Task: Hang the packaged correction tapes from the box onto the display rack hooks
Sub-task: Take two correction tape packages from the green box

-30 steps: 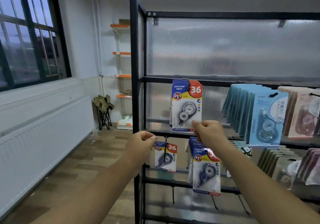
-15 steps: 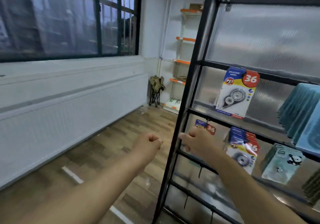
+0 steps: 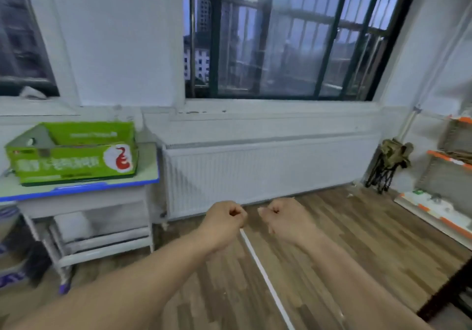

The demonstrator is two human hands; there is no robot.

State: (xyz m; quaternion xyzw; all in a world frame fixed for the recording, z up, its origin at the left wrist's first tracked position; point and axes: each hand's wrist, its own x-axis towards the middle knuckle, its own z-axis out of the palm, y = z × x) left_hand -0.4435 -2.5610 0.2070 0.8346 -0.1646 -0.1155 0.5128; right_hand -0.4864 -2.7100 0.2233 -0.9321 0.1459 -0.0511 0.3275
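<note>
An open green cardboard box [image 3: 74,161] sits on a small white table with a blue edge [image 3: 84,190] at the left; its contents are hidden from this angle. My left hand [image 3: 224,221] and my right hand [image 3: 283,219] hover side by side above the wooden floor, well to the right of the box. Both are curled into loose fists and hold nothing. The display rack has left the view except for a dark corner [image 3: 449,291] at the lower right.
A white radiator [image 3: 268,171] runs along the wall under a large window [image 3: 288,35]. A white line [image 3: 265,278] crosses the wooden floor. A folded camp chair [image 3: 390,163] and orange-trimmed shelves [image 3: 452,161] stand at the right.
The view has swung left from the rack to the window wall and the box. My right hand has come off the rack and now floats empty beside the left.
</note>
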